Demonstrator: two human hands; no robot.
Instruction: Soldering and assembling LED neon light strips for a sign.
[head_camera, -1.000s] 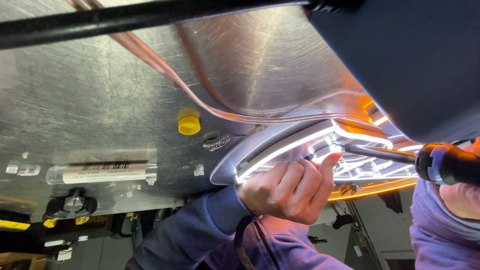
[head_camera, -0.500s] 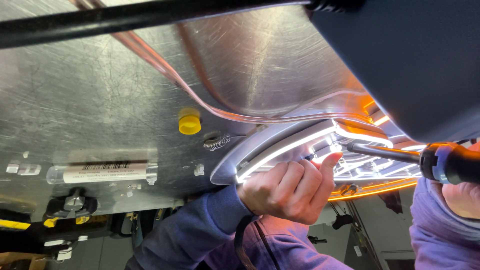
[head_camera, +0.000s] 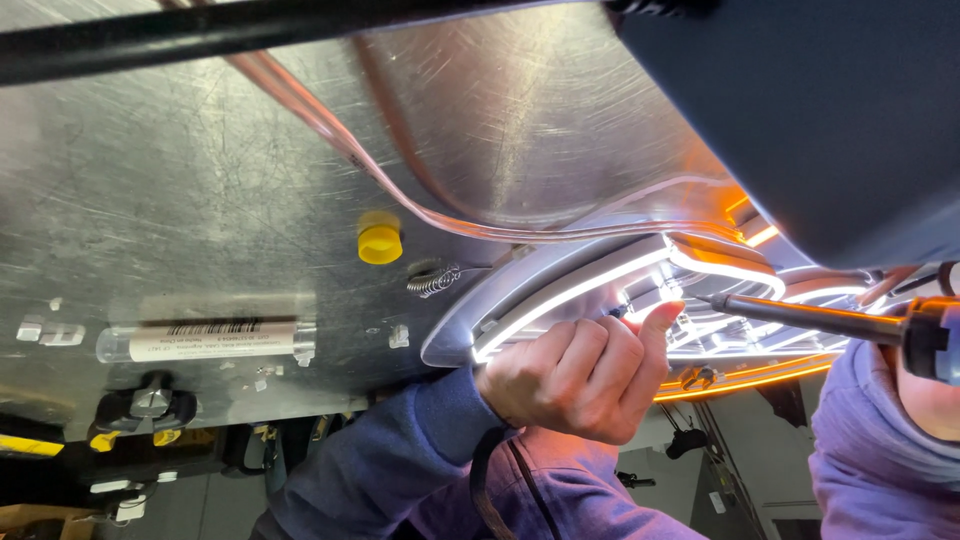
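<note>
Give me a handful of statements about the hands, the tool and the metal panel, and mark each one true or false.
1. The left hand is closed in a fist against the lit lamp housing. True.
2. The screwdriver is gripped by the left hand. False: the right hand holds it, at the frame's right edge.
3. The cap on the metal panel is yellow. True.
4. The screwdriver tip points at the clear tube. False: it points into the lamp housing.
5. Both sleeves are red. False: blue-purple.

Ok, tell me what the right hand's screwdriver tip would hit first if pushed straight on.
The right hand aims the screwdriver leftward; likely the left hand's thumb or the lit lamp housing beside it, depth unclear.
</note>
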